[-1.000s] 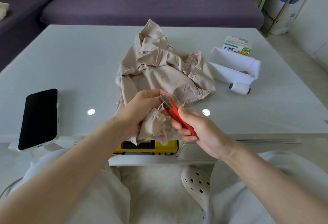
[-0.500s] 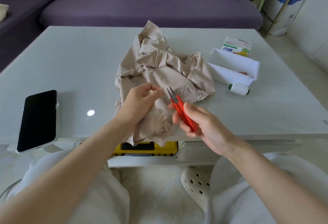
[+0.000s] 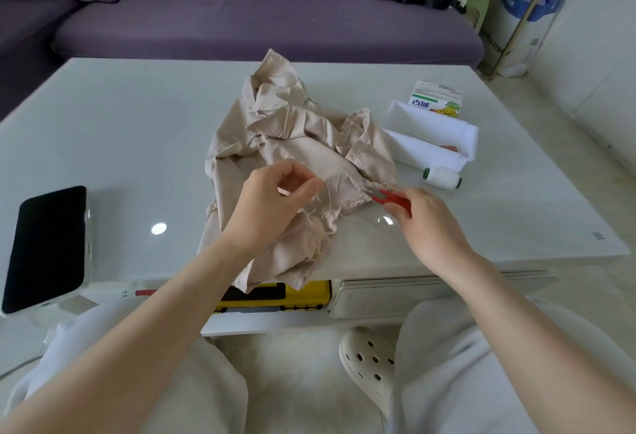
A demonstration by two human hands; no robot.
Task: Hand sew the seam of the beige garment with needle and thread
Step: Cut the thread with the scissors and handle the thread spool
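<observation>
Pinching a fine pale thread [image 3: 327,206] between curled fingers [image 3: 315,189] of the left hand [image 3: 272,203]. Gripping small red thread snips [image 3: 395,197] in the right hand [image 3: 426,223], blades nearing the crumpled beige cloth garment [image 3: 296,137], which is spilling over the white bench [image 3: 137,130]'s near edge. Seemingly finishing, trimming thread; needle not discernible.

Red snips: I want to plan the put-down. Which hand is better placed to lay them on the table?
Right, most likely. The right hand grips the red snips over a bare part of the table, while the left hand pinches thread over the garment.
</observation>
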